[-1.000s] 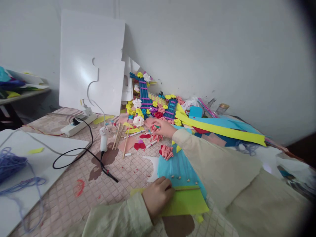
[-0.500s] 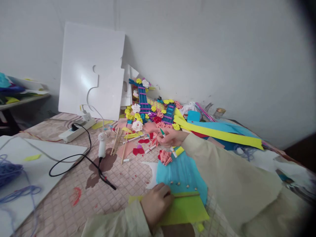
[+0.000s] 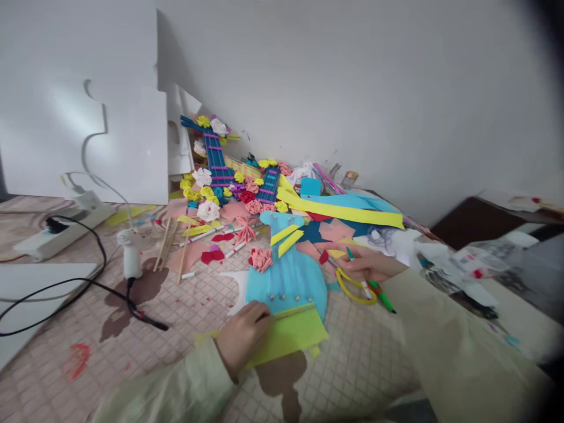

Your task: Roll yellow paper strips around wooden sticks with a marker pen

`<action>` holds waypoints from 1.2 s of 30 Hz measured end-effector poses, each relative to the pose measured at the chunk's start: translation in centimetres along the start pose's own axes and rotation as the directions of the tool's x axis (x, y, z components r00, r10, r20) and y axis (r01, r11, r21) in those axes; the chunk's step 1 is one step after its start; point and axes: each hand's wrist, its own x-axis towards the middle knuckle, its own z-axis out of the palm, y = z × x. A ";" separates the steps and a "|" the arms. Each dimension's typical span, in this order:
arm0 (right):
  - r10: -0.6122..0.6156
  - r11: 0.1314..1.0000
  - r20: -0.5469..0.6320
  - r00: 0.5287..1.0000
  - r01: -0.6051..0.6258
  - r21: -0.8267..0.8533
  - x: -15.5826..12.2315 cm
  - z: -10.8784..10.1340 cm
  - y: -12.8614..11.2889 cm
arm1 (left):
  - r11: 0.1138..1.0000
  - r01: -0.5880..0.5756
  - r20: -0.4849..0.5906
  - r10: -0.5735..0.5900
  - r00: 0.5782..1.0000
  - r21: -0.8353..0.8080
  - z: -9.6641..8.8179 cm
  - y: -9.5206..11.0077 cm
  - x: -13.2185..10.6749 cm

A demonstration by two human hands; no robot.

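Observation:
A blue dress-shaped paper cutout [image 3: 288,276] lies on the table with a pink paper flower [image 3: 261,258] and yellow strips on it. A green paper sheet [image 3: 293,335] overlaps its lower edge, with a thin wooden stick [image 3: 294,309] along the seam. My left hand [image 3: 242,338] is closed, its fingers pressing the stick's left end and the green sheet. My right hand [image 3: 363,264] rests on the table to the cutout's right, fingers closed round a green-tipped marker [image 3: 350,254]. Yellow-handled scissors [image 3: 355,289] and a green pen [image 3: 382,296] lie just below that hand.
Paper flowers and blue ladder-like pieces [image 3: 218,161] pile up against the wall. Long yellow and blue paper strips [image 3: 343,208] lie behind my right hand. A glue gun [image 3: 131,258], its black cable and a power strip [image 3: 57,232] are at the left. White foam board [image 3: 88,117] leans on the wall.
My right hand drew back from the flower pile to the right of the blue cutout, bringing a green-tipped marker. The view swung right. My left hand stayed on the stick.

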 end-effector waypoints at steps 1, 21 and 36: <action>0.005 1.000 -0.039 0.999 -0.004 0.015 -0.6 -0.5 0.8 | 1.000 -0.002 0.001 0.002 1.000 -0.007 0.0 0.0 0.0; -0.081 0.986 -0.128 0.989 0.098 0.134 -2.1 4.8 3.8 | 0.999 -0.002 0.017 0.002 1.000 -0.037 -0.1 -0.2 0.1; -0.280 0.943 -0.367 0.887 0.326 0.069 -0.8 5.8 4.1 | 0.999 0.001 0.033 0.000 0.999 -0.041 -0.3 0.0 0.1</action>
